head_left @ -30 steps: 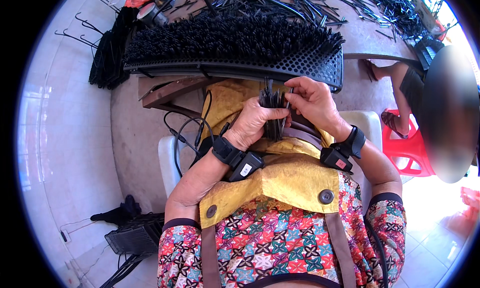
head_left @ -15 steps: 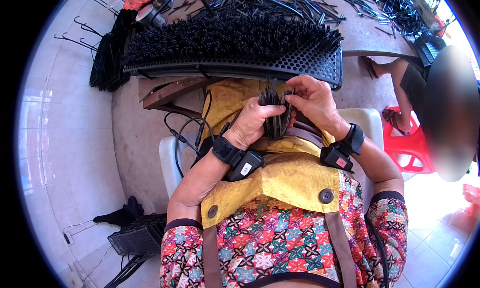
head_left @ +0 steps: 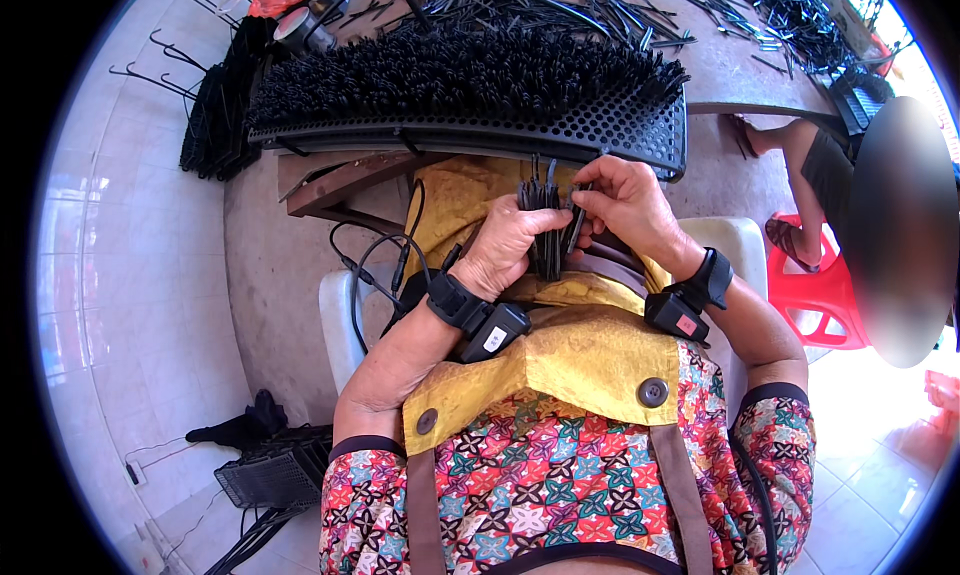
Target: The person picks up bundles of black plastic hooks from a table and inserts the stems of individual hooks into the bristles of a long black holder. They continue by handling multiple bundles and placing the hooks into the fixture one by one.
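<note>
My left hand is closed around a bundle of thin black strips, with the thumb pressed across its front. The strips stand roughly upright above my lap, and a couple stick up higher than the others. At the bundle's right side, my right hand pinches one or a few dark strips between thumb and fingertips; how many I cannot tell. Just beyond both hands is a black perforated tray, its holes densely filled with upright black strips. Holes at its right end show bare.
Loose black strips lie scattered over the table behind the tray. Black racks with hooks stand at the left. Another person's leg and a red stool are at the right. Cables hang by my left forearm.
My right thumb and fingers have shifted slightly at the bundle's right side, and the strips there now stand a little apart from the rest. My left hand keeps its hold.
</note>
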